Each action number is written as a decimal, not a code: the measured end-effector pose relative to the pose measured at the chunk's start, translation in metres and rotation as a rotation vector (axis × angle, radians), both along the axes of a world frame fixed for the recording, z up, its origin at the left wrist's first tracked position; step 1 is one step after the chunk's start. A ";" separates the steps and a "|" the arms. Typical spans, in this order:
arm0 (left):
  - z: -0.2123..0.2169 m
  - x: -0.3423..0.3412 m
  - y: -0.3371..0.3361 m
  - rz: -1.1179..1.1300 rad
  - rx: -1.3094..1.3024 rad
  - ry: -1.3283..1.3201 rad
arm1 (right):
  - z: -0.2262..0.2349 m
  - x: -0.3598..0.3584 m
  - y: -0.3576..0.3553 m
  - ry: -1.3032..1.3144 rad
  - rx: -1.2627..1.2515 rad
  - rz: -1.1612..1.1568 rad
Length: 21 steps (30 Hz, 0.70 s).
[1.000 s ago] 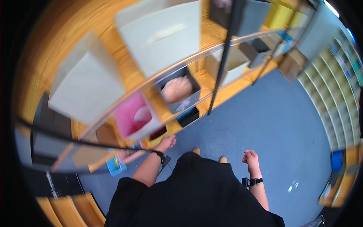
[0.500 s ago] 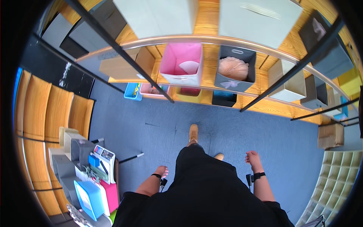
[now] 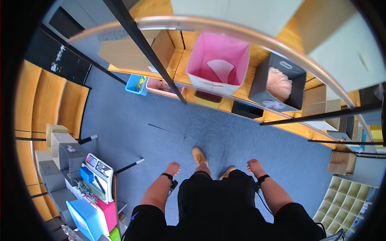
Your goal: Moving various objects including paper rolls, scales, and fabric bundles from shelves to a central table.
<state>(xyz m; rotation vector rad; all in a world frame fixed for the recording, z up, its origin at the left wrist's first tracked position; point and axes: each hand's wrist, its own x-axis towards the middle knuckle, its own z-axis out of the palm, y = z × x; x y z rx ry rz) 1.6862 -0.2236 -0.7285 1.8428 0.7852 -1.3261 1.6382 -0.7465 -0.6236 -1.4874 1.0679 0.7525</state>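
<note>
My left hand (image 3: 173,169) hangs over the floor beside my left leg, its fingers loosely curled in and nothing seen in them. On the other side, my right hand (image 3: 254,166) is also loosely curled, with no object showing. Neither hand touches anything. Ahead on a wooden shelf stands a pink-lined white fabric bin (image 3: 219,64) with a pale flat piece inside. To its right sits a dark grey bin (image 3: 295,78) holding a peach-coloured ruffled thing (image 3: 279,84).
A blue tray (image 3: 137,85) and a pink tray (image 3: 152,86) lie low under the shelf. Black posts (image 3: 148,52) front it. At left, a cluttered stand carries a white scale (image 3: 105,172) and a blue bin (image 3: 82,219). A pigeonhole rack (image 3: 345,197) is at right.
The shelf bins appear larger and closer, and the view has turned. My left foot and legs have shifted as I step. Both forearms reach farther forward in view, and the hands remain without an object.
</note>
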 end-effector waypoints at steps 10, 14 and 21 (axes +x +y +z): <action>-0.216 0.158 -0.073 -0.072 -0.148 -0.376 | -0.266 0.207 0.002 -0.080 0.149 -0.280; -0.210 0.213 -0.157 0.077 -0.247 -0.159 | -0.323 0.276 -0.020 -0.109 0.327 -0.610; -0.240 0.300 -0.236 0.146 -0.339 -0.109 | -0.381 0.346 -0.052 -0.145 0.503 -0.948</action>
